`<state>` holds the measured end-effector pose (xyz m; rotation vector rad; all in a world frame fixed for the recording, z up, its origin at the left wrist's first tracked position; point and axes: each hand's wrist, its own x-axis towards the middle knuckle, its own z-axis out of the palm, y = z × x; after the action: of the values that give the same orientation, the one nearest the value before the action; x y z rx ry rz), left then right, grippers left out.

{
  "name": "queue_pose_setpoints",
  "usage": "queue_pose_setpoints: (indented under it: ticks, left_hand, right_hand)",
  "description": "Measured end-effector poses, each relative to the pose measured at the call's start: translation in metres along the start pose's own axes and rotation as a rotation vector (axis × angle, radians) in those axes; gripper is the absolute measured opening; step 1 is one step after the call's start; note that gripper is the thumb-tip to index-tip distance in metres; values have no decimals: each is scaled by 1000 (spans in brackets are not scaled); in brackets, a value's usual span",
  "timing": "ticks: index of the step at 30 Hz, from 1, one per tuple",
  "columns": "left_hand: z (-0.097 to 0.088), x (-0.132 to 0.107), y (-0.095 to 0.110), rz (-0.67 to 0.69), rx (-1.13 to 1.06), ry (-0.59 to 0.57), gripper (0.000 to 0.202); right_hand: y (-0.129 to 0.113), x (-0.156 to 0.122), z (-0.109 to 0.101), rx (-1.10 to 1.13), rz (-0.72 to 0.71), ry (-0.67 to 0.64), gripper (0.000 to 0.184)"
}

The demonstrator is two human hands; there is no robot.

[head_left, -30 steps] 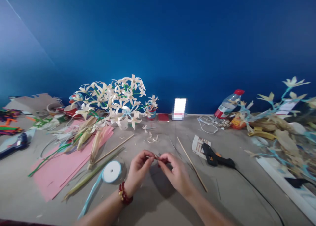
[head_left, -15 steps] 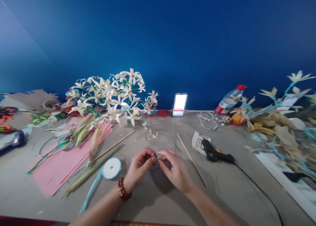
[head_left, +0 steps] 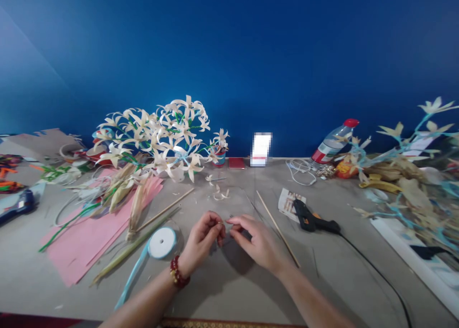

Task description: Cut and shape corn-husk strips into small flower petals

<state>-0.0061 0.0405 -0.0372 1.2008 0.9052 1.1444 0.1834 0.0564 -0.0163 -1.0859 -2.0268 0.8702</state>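
Note:
My left hand (head_left: 202,239), with a red bead bracelet (head_left: 175,273) at the wrist, and my right hand (head_left: 257,242) meet fingertip to fingertip low over the grey table (head_left: 229,289). Both pinch one small, thin piece (head_left: 225,221) between them; it is too small to name. A roll of light blue ribbon (head_left: 162,242) lies just left of my left hand, its loose end trailing toward the near edge. A thin wooden stick (head_left: 278,227) lies just right of my right hand.
A bunch of cream paper flowers (head_left: 168,136) stands behind a pink sheet (head_left: 86,244) and dried husks (head_left: 138,206). A black glue gun (head_left: 315,221) with its cord lies to the right. A plastic bottle (head_left: 333,141) and blue-stemmed flower branches (head_left: 405,175) fill the right side.
Both hands stayed together at the same spot, fingers working the small piece and closing a little nearer each other. The view shifted slightly.

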Motion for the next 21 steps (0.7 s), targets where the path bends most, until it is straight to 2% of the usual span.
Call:
queue_pose_setpoints:
  ticks: [2,4,7,9,13,17,19,21]
  left_hand:
    - [0,1,2,-15,-29,4,23]
    - [-1,2,4,-22,-59,15,23]
    - [0,2,5,-37,-92,25,24]
    - [1,2,5,-54,-100,16,26]
    - [2,1,4,-84,-110,-9,28]
    - [3,1,4,-105,-148,-25,28]
    - [3,1,4,-108,-158,-31,27]
    - [3,0,5,-111,-147,-33,27]
  right_hand:
    - [2,2,-5,12,20,-21,15]
    - [4,3,-8,124,75,-25,13]
    - [7,3,-7,477,234,31,11]
    - [7,2,-5,711,326,89,16]
    - [6,4,0,998,426,158,30]
    - [3,5,2,1100,383,211,31]
    - [3,5,4,1113,361,188,29]
    - [4,3,5,1033,367,131,25]
